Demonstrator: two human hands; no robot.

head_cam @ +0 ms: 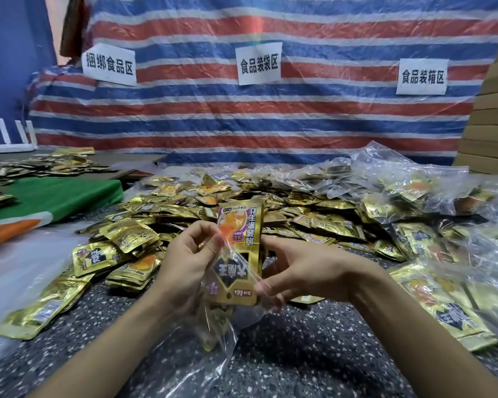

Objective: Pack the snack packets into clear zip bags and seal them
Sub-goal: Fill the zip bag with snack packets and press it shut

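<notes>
**A gold packet going into a clear bag**

From the head camera, both hands are working close together above the speckled table point(299, 363). The left hand point(189, 262) is pinching the mouth edge of the clear zip bag point(213, 328) between thumb and fingertips, probably to hold the opening wide. The right hand point(308, 271) is gripping the snack packet point(240, 242), fingers curled behind it and thumb low in front. The packet is standing upright, its lower half apparently inside the film and its top sticking out above the mouth. The bag is hanging slack below the hands, and more gold is showing through it. The loose pile of packets point(184, 208) is lying just beyond, within easy reach for refills. Filled bags point(408, 179) are heaping up to the right, apart from the loose stock.
</notes>
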